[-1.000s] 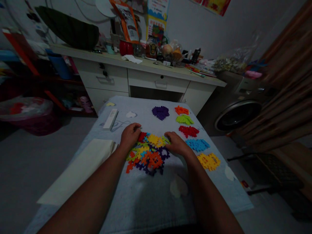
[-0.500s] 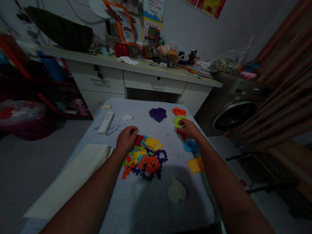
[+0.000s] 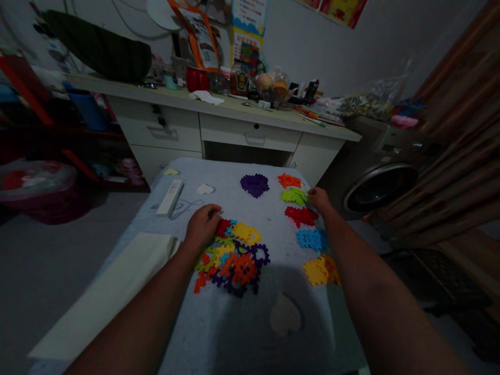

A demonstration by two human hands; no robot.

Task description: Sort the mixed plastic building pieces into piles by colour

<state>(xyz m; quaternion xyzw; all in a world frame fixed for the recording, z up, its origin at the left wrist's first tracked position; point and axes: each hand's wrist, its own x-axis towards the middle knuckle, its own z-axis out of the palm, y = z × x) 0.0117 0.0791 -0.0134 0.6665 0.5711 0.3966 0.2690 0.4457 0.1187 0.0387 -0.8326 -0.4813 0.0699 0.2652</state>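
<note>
A mixed heap of colourful interlocking plastic pieces (image 3: 234,256) lies in the middle of a grey-blue covered table (image 3: 230,333). My left hand (image 3: 201,226) rests curled on the heap's left edge, next to a red piece. Sorted piles lie to the right: purple (image 3: 254,185), orange (image 3: 289,180), green (image 3: 292,196), red (image 3: 300,215), blue (image 3: 310,239), yellow (image 3: 317,271). My right hand (image 3: 320,200) is at the green pile's right edge with its fingers drawn together on a green piece.
A slim white box (image 3: 170,198) and a folded pale cloth (image 3: 109,291) lie at the table's left. Beyond stands a cluttered white desk (image 3: 250,136). A washing machine (image 3: 377,187) is at the right. A pink basin (image 3: 35,190) sits on the floor at the left.
My right hand left the mixed heap, passed over the red pile and now sits at the green pile. My left hand has stayed on the heap.
</note>
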